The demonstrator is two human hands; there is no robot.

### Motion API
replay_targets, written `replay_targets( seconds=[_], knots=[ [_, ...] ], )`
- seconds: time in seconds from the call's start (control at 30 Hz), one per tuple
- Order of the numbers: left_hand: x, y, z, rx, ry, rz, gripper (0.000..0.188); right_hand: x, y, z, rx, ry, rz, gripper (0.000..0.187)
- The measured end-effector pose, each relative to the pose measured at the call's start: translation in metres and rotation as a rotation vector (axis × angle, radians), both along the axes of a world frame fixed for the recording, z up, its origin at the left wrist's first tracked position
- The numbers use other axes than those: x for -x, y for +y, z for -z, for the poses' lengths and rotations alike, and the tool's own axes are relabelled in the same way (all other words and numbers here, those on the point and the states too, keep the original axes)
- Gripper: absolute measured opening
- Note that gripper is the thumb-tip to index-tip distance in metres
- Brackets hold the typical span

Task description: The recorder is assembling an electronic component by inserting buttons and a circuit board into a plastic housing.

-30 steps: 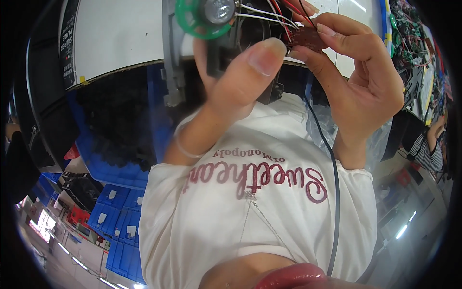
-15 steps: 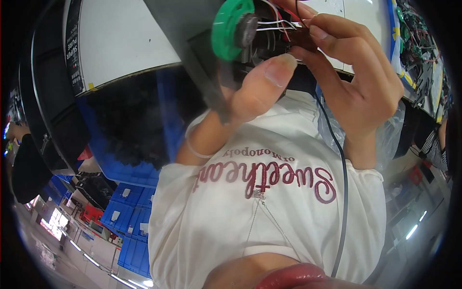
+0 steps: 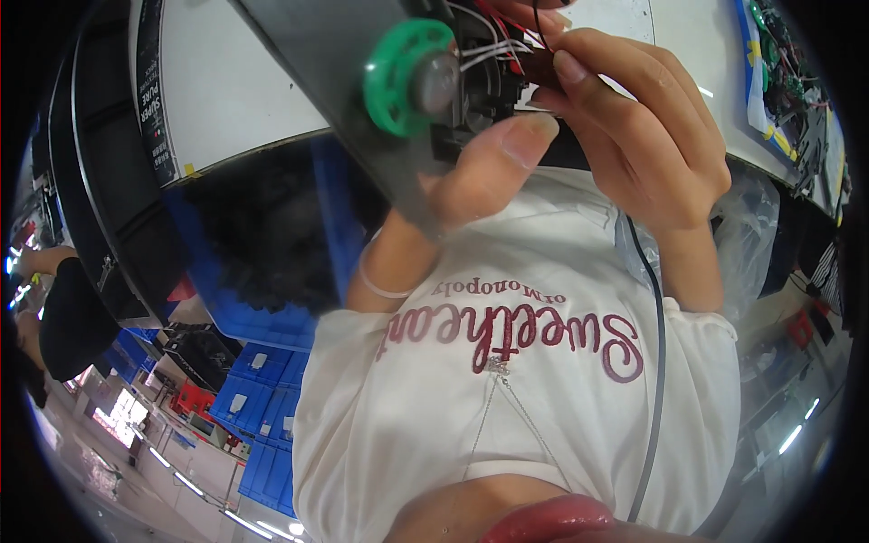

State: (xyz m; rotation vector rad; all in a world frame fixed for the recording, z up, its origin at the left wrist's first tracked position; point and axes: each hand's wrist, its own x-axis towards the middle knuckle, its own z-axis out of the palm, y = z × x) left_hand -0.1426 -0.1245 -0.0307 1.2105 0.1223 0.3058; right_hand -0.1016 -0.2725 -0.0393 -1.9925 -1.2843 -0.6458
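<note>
My left hand (image 3: 493, 167) is wrapped round a dark grey plastic housing (image 3: 312, 68), its thumb along the near side. On the housing sits a round green part (image 3: 380, 77) with a grey hub, like a small speaker, somewhat blurred. White wires (image 3: 493, 52) run from it, beside red and black ones, toward my right hand (image 3: 643, 127). Thumb and fingers of that hand pinch a small brown board (image 3: 540, 68) close to the housing, where the wires meet. Other fingertips (image 3: 534, 14) show at the top edge; the frame cuts them off.
A white worktop (image 3: 235, 81) lies beyond. Below it at left, a blue bin (image 3: 213, 303) holds a heap of black parts (image 3: 262, 226). Stacked blue boxes (image 3: 262, 380) stand lower left. Green parts and wires (image 3: 787, 81) lie far right. Another person's arm (image 3: 68, 317) shows at far left.
The housing with its green part has shifted left and tilted, showing more of the green face. My right hand has moved left with the brown board. The whole view has shifted slightly.
</note>
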Motion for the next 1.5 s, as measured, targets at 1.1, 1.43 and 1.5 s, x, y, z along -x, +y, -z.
replay_targets(
  seconds=[1.1, 1.43, 1.5],
  knots=[
    [-0.002, -0.017, 0.014, 0.296, 0.008, -0.083, 0.076, -0.005, -0.008, -0.021, -0.162, 0.378, -0.123, 0.024],
    [-0.005, 0.002, 0.017, 0.046, -0.58, 0.031, 0.064, -0.002, -0.007, -0.017, -0.169, 0.384, -0.192, 0.021],
    [-0.003, 0.0, 0.026, 0.015, -0.564, 0.079, 0.066, -0.003, -0.011, -0.016, -0.105, 0.348, -0.172, 0.017]
  ],
)
